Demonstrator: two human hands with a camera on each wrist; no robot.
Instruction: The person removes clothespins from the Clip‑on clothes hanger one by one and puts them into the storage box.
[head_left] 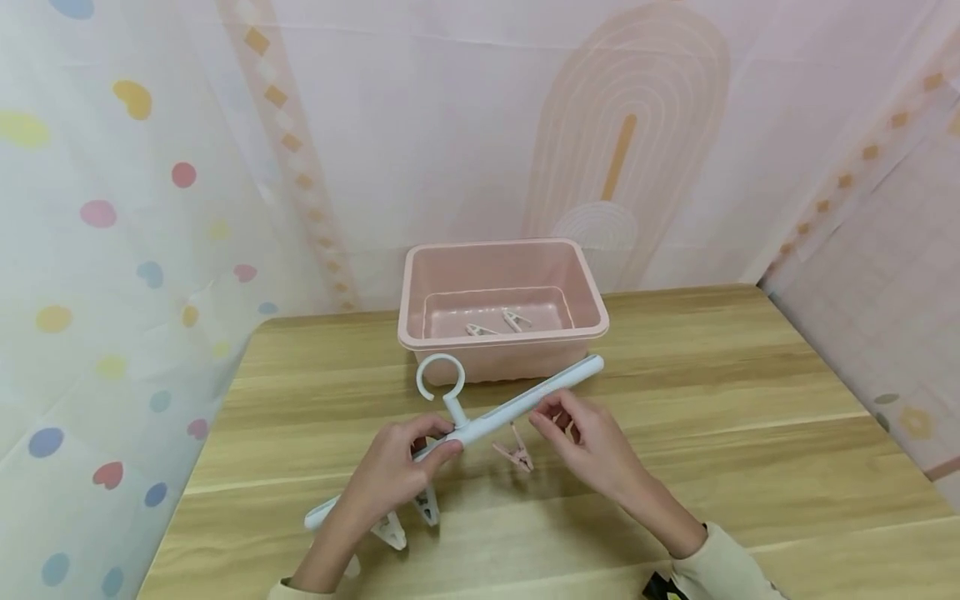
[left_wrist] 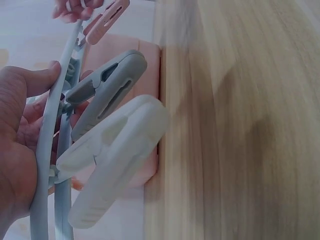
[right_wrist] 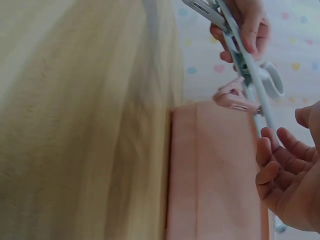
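Note:
A pale blue clip hanger (head_left: 517,407) is held up at a slant over the table. My left hand (head_left: 393,467) grips its bar by the hook (head_left: 454,410), thumb on the near side and fingers behind. Under the bar hang a pink clip (head_left: 517,457), right of the left hand, plus a grey clip (left_wrist: 134,67) and a white clip (left_wrist: 145,122) close to that hand in the left wrist view. My right hand (head_left: 592,446) is beside the bar's right half, its fingers loosely bent and the thumb apart from them in the right wrist view, with nothing between them.
A pink plastic bin (head_left: 510,357) stands behind the hanger at the back of the wooden table (head_left: 712,400). Inside it lie a pale clip (head_left: 478,330) and another pale clip (head_left: 514,320). A patterned cloth (head_left: 450,125) hangs behind and along the sides.

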